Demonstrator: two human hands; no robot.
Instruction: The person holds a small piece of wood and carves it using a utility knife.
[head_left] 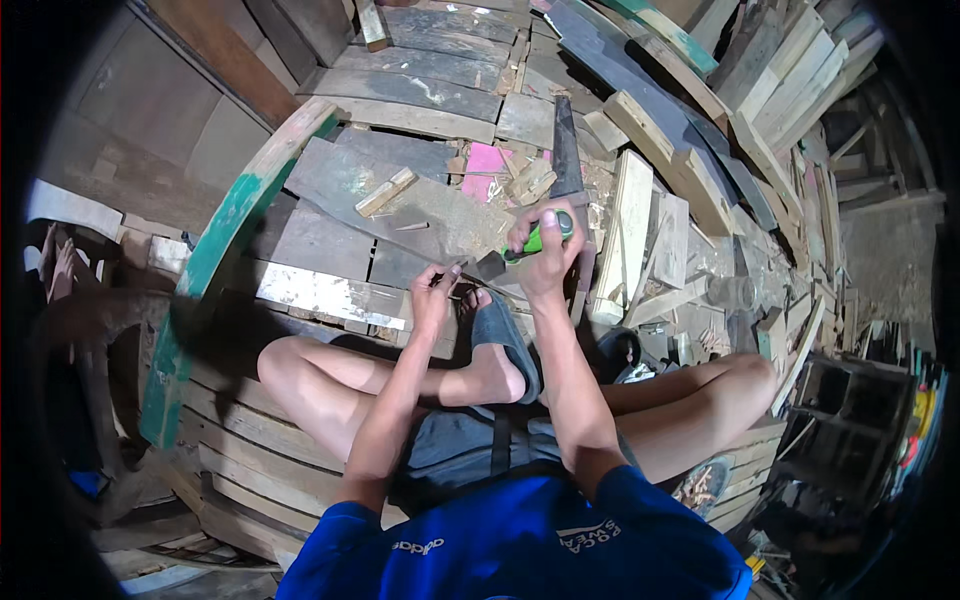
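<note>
My right hand (545, 250) is wrapped round the green-and-black handle of a chisel (490, 266), whose short, flat, dark blade points left and down. Close to its tip, my left hand (436, 298) is closed in a pinch on a small thin piece, too small and shaded to make out. Both hands are above my sandalled foot (500, 345), near the edge of a worn grey board (330, 235). On that board lie a short wood block (386, 192) and a small pointed wood piece (413, 227). Beyond my right hand is a long, dark, tapered blade (566, 150).
Wood scraps (530, 182) and a pink sheet (487, 170) lie ahead. A green-painted curved timber (225, 235) runs along the left. Pale timbers (624, 235) and stacked planks (790, 85) crowd the right. Slatted boards (265, 460) are under my crossed legs.
</note>
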